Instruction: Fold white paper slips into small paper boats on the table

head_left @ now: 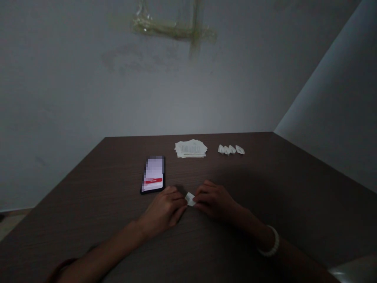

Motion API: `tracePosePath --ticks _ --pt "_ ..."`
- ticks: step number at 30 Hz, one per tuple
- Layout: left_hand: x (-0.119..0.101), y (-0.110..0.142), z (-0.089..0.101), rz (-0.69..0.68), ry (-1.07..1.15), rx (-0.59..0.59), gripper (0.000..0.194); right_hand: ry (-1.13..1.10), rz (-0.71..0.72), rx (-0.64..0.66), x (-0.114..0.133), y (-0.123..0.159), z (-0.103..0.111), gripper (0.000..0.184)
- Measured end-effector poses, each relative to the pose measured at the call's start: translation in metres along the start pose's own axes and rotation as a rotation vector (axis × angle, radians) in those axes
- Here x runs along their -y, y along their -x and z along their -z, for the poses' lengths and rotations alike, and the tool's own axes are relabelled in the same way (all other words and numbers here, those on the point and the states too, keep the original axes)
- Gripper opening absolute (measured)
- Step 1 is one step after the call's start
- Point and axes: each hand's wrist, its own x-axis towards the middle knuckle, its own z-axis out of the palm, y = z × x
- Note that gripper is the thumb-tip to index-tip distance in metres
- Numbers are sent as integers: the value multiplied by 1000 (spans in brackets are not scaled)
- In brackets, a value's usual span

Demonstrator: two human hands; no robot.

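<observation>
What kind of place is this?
It looks like a plain room, maybe at home or a small office: a dark wood-grain table against bare grey walls, with a phone and a stack of papers on it.

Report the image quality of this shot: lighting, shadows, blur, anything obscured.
Head view: dim and underexposed; the left hand and right hand sit in shadow on the dark wood table; the small folded paper is too soft to show creases; the phone screen is pixelated.

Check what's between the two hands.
In the head view, a small folded piece of white paper lies between the left hand and right hand, held at the fingertips of both.
</observation>
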Motion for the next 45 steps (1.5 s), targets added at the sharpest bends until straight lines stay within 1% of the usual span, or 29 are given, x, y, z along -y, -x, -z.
tracePosePath --ticks 3,4,6,8,10,15,19,24,30,36,41,45 --pt "3 2 -3 28 23 0 19 -51 -69 -10 0 1 1 13" --pt "4 3 -4 37 39 -22 18 -63 -88 -13 0 1 1 13" --pt "6 3 -6 98 85 -80 15 -82 -113 -7 0 0 2 12" --pt "6 2 -6 179 148 -79 14 -95 -118 2 0 0 2 11" --pt "5 0 -4 253 188 -54 14 -103 -123 6 -1 -1 2 12" --pt "3 -3 -2 408 261 -79 10 -105 -167 -18 -1 -1 3 11" --pt "3 -4 -4 484 246 -77 9 -91 -185 -42 2 -3 3 7" --pt "-1 -8 -1 511 206 -69 8 -98 -233 -57 5 -6 1 9" --pt "-3 -12 5 464 233 -24 12 -125 -261 -81 6 -8 2 10" --pt "-1 -13 2 443 188 -10 14 -155 -322 -102 4 -9 -3 13" --pt "2 -12 -3 448 153 -7 15 -146 -331 -60 2 -11 -3 13" --pt "1 -11 -3 452 145 -14 16 -125 -332 -23 4 -14 -1 13"
